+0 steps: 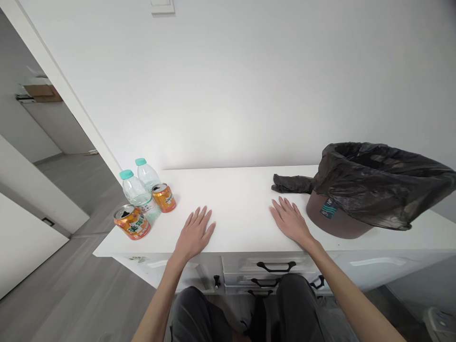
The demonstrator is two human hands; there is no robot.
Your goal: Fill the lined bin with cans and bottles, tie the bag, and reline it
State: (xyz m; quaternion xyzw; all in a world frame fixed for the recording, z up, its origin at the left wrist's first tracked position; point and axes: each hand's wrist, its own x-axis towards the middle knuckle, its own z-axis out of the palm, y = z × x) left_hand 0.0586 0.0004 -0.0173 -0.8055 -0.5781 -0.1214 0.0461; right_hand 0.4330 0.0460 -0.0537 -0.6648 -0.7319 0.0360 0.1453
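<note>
My left hand (194, 233) lies palm down on the white cabinet top (231, 209), its fingers spread and holding nothing. To its left stand two orange cans (164, 197) (132, 222) with opened tops, and two clear bottles (135, 190) (147, 175) with teal caps. My right hand (290, 221) also rests flat with fingers apart, empty, just left of a brown bin (331, 223). A black plastic bag (384, 185) lines the bin and hangs over its rim. A folded black strip of plastic (292, 184) lies behind my right hand, touching the bin's left side.
A white wall (228, 85) rises behind the cabinet. Drawers with black handles (276, 267) are below the front edge, close to my knees (299, 304). A doorway opens at the left, with a cardboard box (43, 93) beyond it.
</note>
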